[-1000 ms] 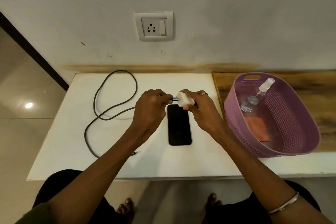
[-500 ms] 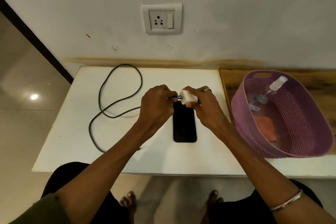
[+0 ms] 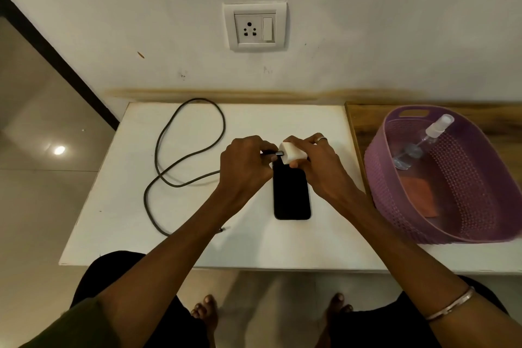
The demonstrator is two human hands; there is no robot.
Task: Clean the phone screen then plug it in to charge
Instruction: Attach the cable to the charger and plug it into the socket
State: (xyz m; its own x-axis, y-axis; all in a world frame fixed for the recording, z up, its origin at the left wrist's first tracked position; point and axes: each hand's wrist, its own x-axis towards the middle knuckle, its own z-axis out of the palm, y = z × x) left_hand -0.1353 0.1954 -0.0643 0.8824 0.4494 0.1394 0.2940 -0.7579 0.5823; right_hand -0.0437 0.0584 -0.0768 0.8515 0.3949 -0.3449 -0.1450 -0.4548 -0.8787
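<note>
My left hand [image 3: 245, 162] pinches the plug end of the one dark cable [image 3: 180, 161], and I cannot tell whether that plug is fully seated in the white charger [image 3: 291, 153], which my right hand [image 3: 316, 164] grips with fingers curled round it. Both hands hover just over the top edge of the phone [image 3: 291, 195], hiding it; the one phone lies screen-up on the white table [image 3: 175, 234]. Right of the phone, one purple basket [image 3: 480, 206] holds one clear spray bottle [image 3: 423, 141] and one orange cloth [image 3: 419, 196]. One wall socket [image 3: 254, 27] sits above the phone.
</note>
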